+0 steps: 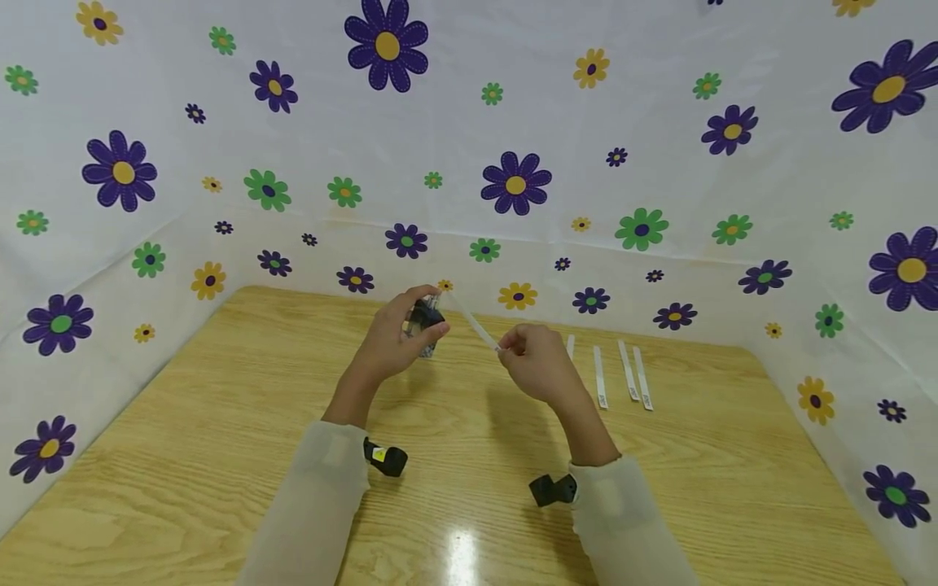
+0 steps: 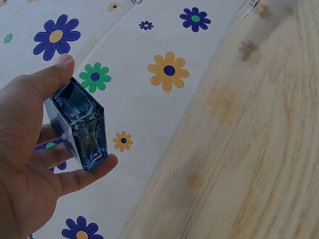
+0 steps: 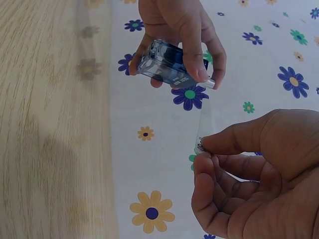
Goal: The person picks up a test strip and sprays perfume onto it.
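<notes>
My left hand (image 1: 390, 340) grips a dark blue glass perfume bottle (image 2: 82, 124) raised over the table, its fingers and thumb around the sides. In the right wrist view the bottle (image 3: 167, 64) lies tilted, and a fingertip of that hand is at its sprayer (image 3: 210, 83). A thin white paper test strip (image 1: 475, 323) is pinched by its lower end between the thumb and index finger of my right hand (image 1: 538, 362). Small dark print marks the held end. The strip's far end points up toward the sprayer.
Several more white test strips (image 1: 600, 378) lie on the wooden table (image 1: 220, 423), to the right of my right hand. A white cloth with printed flowers (image 1: 440, 122) rises along the table's back and sides. Black wrist cameras (image 1: 388, 459) sit at both sleeves.
</notes>
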